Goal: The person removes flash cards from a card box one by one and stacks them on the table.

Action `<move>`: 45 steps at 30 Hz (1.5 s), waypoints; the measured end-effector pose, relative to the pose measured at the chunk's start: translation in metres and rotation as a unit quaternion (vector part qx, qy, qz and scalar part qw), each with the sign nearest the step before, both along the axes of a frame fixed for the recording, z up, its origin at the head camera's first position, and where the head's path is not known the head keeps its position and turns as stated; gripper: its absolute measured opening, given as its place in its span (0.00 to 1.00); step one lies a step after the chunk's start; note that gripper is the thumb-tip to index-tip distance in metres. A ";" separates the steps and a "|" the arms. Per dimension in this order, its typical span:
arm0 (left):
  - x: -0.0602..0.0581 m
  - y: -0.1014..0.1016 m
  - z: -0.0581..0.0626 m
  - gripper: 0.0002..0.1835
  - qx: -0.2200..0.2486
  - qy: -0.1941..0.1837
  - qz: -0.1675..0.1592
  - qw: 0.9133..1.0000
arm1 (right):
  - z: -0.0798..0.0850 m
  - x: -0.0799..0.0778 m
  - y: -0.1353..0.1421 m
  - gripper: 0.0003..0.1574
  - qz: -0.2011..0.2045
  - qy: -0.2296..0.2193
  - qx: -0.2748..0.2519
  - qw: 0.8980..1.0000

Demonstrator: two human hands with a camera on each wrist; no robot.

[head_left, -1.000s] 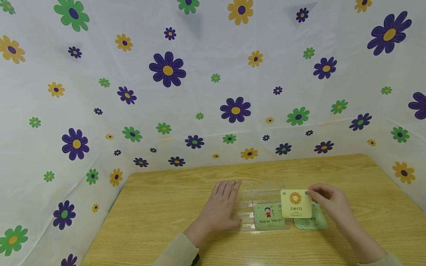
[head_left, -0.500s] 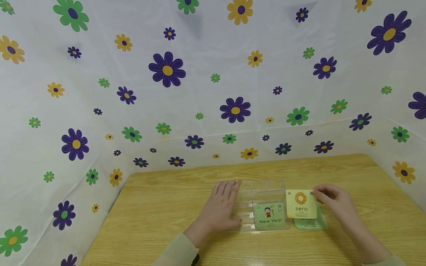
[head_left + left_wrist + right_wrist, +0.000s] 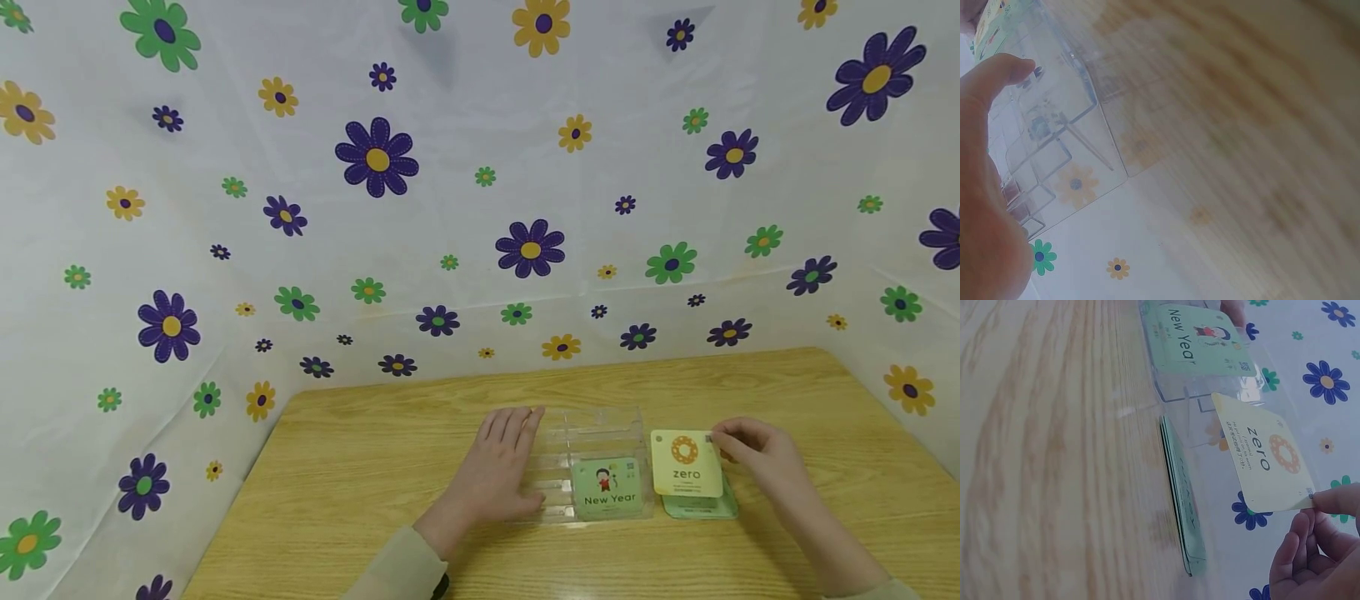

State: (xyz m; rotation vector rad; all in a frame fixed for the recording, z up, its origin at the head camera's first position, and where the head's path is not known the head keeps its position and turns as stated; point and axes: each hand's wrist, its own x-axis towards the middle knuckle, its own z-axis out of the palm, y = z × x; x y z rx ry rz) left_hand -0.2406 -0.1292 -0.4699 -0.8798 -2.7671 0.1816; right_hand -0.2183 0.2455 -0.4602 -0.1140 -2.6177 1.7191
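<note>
My right hand (image 3: pixel 765 458) pinches a yellow card marked "zero" (image 3: pixel 686 463) by its upper right corner, with thumb and fingers. In the right wrist view that card is held up above a small stack of green cards (image 3: pixel 1180 494), the top one reading "Turkey", lying on the table. A clear plastic card holder (image 3: pixel 607 422) with stepped compartments stands left of the stack. Inside its front right compartment leans a green "New Year" card (image 3: pixel 607 490). My left hand (image 3: pixel 498 467) rests on the holder's left side, fingers extended, with its thumb near the front edge in the left wrist view.
The wooden table (image 3: pixel 360 475) stretches around the holder and cards. A white cloth with printed flowers (image 3: pixel 450 208) rises behind the table and along both sides.
My right hand has carried the "zero" card to the right, from beside the "New Year" card to over the green stack, hiding more of it. The left hand stays in place.
</note>
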 end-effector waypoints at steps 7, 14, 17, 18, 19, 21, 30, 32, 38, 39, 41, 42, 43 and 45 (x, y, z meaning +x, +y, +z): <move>0.000 0.000 0.000 0.65 0.003 0.002 -0.004 1.000 | -0.001 -0.001 0.002 0.22 0.003 -0.012 0.004 1.000; -0.001 -0.001 -0.002 0.64 0.007 0.013 -0.011 1.000 | -0.004 -0.002 0.005 0.22 0.010 -0.020 0.021 1.000; 0.000 -0.001 -0.001 0.64 0.004 0.008 -0.009 1.000 | -0.006 -0.003 0.006 0.21 0.011 -0.020 0.033 0.999; 0.000 -0.001 -0.001 0.64 0.003 0.006 -0.007 1.000 | -0.006 -0.004 0.006 0.21 0.013 -0.018 0.035 0.999; 0.000 -0.001 0.000 0.64 0.003 0.005 -0.007 1.000 | -0.007 -0.004 0.006 0.20 0.014 -0.017 0.036 0.999; 0.000 -0.001 0.000 0.64 0.003 0.007 -0.007 1.000 | -0.008 -0.005 0.005 0.19 0.016 -0.016 0.039 0.999; 0.001 0.000 0.001 0.64 0.000 0.002 -0.004 1.000 | -0.012 -0.009 0.008 0.17 0.027 -0.001 0.093 0.995; 0.001 0.000 0.001 0.64 -0.001 0.000 -0.002 1.000 | -0.013 -0.009 0.009 0.18 0.032 -0.004 0.101 0.994; 0.001 0.001 0.002 0.64 0.002 -0.002 -0.001 1.000 | -0.014 -0.013 0.014 0.19 0.044 -0.012 0.095 0.994; 0.001 0.001 0.003 0.64 0.002 -0.002 -0.001 1.000 | -0.015 -0.014 0.015 0.19 0.046 -0.010 0.095 0.994; 0.001 0.001 0.003 0.64 0.003 -0.004 0.000 1.000 | -0.016 -0.015 0.016 0.19 0.049 -0.007 0.099 0.994; 0.001 0.001 0.003 0.64 0.005 -0.007 0.001 1.000 | -0.016 -0.015 0.016 0.19 0.051 -0.008 0.099 0.994; 0.001 0.001 0.003 0.64 0.005 -0.009 0.002 1.000 | -0.016 -0.016 0.017 0.19 0.053 -0.009 0.103 0.993; 0.001 0.002 0.004 0.64 0.008 -0.014 0.004 1.000 | -0.017 -0.016 0.017 0.19 0.055 -0.010 0.106 0.993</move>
